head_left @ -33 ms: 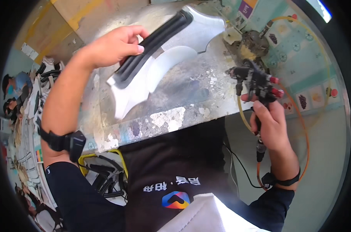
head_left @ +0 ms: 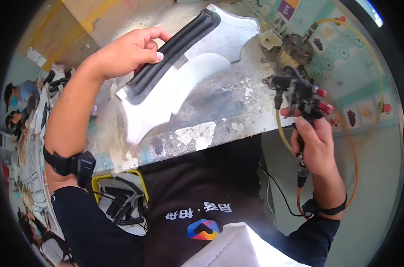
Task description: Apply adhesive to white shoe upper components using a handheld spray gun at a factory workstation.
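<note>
My left hand [head_left: 126, 55] grips a large silver, double-bladed axe-head shape [head_left: 166, 95] by the black ribbed bar [head_left: 179, 44] running along its middle. It is held tilted over the workbench [head_left: 202, 133]. My right hand [head_left: 315, 144] is closed around the grip of a black spray gun [head_left: 300, 93] with red knobs. The gun sits at the bench's right edge, with its nozzle pointing left toward the silver piece and a gap between them. An orange hose [head_left: 355, 151] and a yellow one loop from the gun.
The bench top is grey and blotched with old paint. A yellow-rimmed bin [head_left: 122, 200] of black parts sits low on the left by my leg. Other people [head_left: 17, 102] stand at the far left. A pale green wall [head_left: 353, 53] with small stickers rises on the right.
</note>
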A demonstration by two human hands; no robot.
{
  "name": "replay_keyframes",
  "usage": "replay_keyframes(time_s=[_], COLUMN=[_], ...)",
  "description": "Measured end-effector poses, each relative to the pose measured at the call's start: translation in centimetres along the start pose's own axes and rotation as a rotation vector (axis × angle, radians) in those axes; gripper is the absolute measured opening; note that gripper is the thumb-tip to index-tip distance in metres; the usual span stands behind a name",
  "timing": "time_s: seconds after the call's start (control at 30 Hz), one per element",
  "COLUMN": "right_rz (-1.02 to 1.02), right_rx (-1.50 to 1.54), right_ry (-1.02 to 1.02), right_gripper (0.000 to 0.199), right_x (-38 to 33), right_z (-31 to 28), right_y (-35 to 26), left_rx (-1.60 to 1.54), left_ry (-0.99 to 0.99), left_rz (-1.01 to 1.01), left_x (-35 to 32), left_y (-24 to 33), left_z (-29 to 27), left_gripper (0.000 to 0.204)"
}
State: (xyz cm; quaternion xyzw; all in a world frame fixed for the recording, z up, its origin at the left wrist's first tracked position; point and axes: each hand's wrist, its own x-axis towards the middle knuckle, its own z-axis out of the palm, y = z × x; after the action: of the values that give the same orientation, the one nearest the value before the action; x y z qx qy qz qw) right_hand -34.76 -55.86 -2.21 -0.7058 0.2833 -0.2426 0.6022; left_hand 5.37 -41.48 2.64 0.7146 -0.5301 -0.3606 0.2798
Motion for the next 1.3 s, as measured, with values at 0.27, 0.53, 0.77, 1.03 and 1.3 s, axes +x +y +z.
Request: replay_keyframes(time_s=[0.27, 0.53, 0.77, 1.03, 1.3], right_rz=[0.221, 0.008, 0.055, 0.243, 0.083], right_rx=[0.019, -0.213, -0.261, -0.199, -0.014], right_ry=[-0.34, -0.322, -0.19, -0.422, -0.158], right_gripper=[0.022, 0.024, 0.024, 0.023, 0.02], right_x=[-1.4, 0.0, 3.5, 2.7, 4.6], right_z=[3.5, 6.3, 6.6, 6.2, 6.0], right_y=[2.0, 3.3, 2.5, 0.3, 2.2], left_rx=[-0.335, -0.207, -0.117, -0.129, 0.014], left_ry=[-0.039, -0.037, -0.029, -0.029, 0.116], left_rz=[-0.219, -0.2, -0.206, -0.179, 0.004], left_x=[-3.9, -4.3, -4.0, -4.0, -3.9], left_y=[-6.2, -8.6, -9.2, -10.5, -8.5], left_z=[6.0, 5.7, 5.7, 5.7, 4.8], left_gripper=[0.035, 0.04, 0.04, 0.039, 0.029])
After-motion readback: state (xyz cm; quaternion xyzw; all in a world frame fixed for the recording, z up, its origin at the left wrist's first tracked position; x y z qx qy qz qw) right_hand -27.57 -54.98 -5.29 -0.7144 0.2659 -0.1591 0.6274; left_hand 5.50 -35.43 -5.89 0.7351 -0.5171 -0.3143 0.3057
